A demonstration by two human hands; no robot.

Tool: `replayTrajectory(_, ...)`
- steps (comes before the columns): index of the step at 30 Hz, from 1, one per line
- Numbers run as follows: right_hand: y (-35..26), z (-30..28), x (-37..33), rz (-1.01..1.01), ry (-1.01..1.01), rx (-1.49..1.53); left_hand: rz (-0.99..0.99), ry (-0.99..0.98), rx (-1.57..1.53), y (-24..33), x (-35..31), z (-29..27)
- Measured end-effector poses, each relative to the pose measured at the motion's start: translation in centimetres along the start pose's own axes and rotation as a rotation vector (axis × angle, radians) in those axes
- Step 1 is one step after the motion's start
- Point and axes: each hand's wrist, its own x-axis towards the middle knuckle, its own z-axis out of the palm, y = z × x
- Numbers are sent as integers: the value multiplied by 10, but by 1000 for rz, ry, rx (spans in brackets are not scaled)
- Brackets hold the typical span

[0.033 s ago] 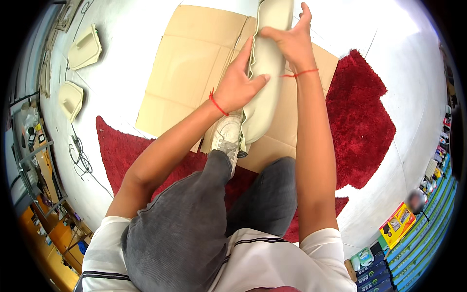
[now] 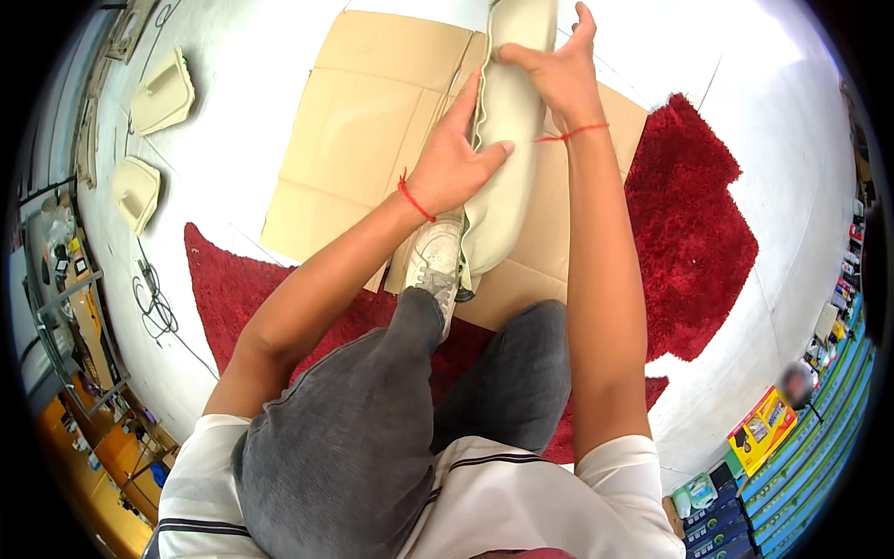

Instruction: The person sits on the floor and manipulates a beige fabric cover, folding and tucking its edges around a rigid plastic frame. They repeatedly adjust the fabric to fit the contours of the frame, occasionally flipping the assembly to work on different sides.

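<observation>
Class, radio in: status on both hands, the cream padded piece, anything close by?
Left hand at wavy edge of cream padded piece, thumb on top. Right hand spread, thumb over piece. Piece over cardboard; shoe beside its near end.

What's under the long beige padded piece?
Flattened cardboard shows on both sides of the beige padded piece. Whatever is directly beneath is covered, so I can't tell if anything else is there.

Free room is seen over the cardboard (image 2: 363,126) beside the left hand (image 2: 456,163), and over the red rug (image 2: 694,233) right of the right arm (image 2: 605,298). The middle is blocked by the long cream cushion (image 2: 514,196); from below, passage is obstructed by the shoe (image 2: 436,253) and trouser leg (image 2: 340,410).
</observation>
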Motion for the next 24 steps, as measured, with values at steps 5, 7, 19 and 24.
replayTrajectory(5, -21, 10, 22, 185, 83, 61, 29, 25, -31, -3, -2, 0)
replayTrajectory(7, -29, 10, 24, 235, 97, 19, 53, 12, -36, -4, -1, 1)
replayTrajectory(19, -22, -21, 76, 313, -54, 11, 28, 16, -19, -5, -4, -1)
replayTrajectory(24, -15, -15, 74, 255, -74, 158, 18, 12, -36, 2, -4, 1)
